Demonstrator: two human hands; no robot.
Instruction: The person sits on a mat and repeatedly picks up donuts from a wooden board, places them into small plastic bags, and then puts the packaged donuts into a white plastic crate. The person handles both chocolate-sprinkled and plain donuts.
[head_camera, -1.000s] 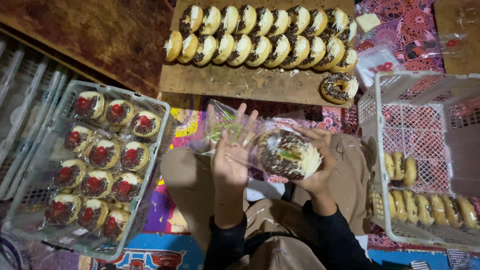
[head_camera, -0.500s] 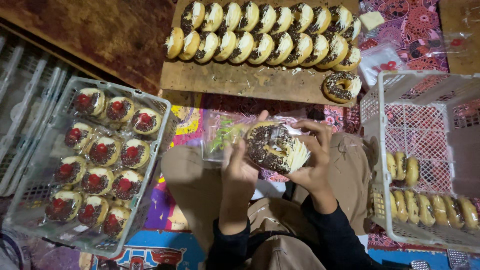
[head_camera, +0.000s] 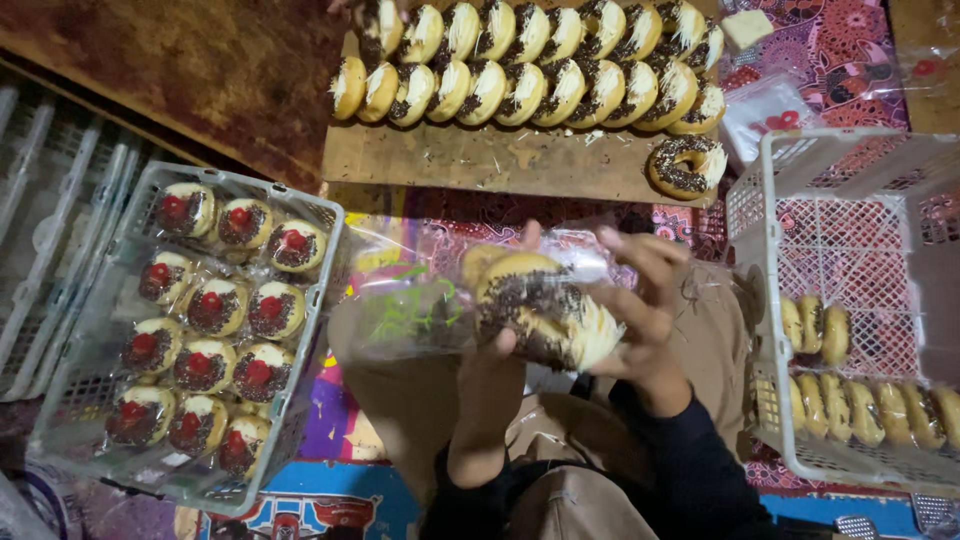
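A person sits on the floor and looks down at their own two hands. The hands hold a doughnut (head_camera: 545, 310) with dark sprinkles and white cream. The doughnut is in the middle, close to the person, above their lap. It sits inside a clear plastic bag (head_camera: 420, 305). The bag sticks out to the left of the doughnut.

The left hand (head_camera: 500, 350) is under the doughnut. Its fingers curl up around the doughnut and the bag, so it is closed on them. The right hand (head_camera: 640, 300) is on the right side of the doughnut. Its fingers are bent and spread over the top edge, and they press on the bag and doughnut too.

Far from the person lies a wooden board (head_camera: 490, 160). Two rows of doughnuts (head_camera: 530, 60) stand on it, leaning on each other. One more sprinkled doughnut (head_camera: 685, 165) lies flat at the right end of the board.

On the left is a grey plastic crate (head_camera: 320, 215). It is full of wrapped doughnuts with red tops (head_camera: 205, 310), each one in its own clear bag.

On the right is a white plastic crate (head_camera: 770, 170). Plain doughnuts (head_camera: 860, 400) stand in rows in its near part. Its far part shows bare mesh.

A bright patterned cloth (head_camera: 840, 50) lies under the things on the far right. A small pile of clear bags (head_camera: 765, 105) rests on it, just past the white crate.
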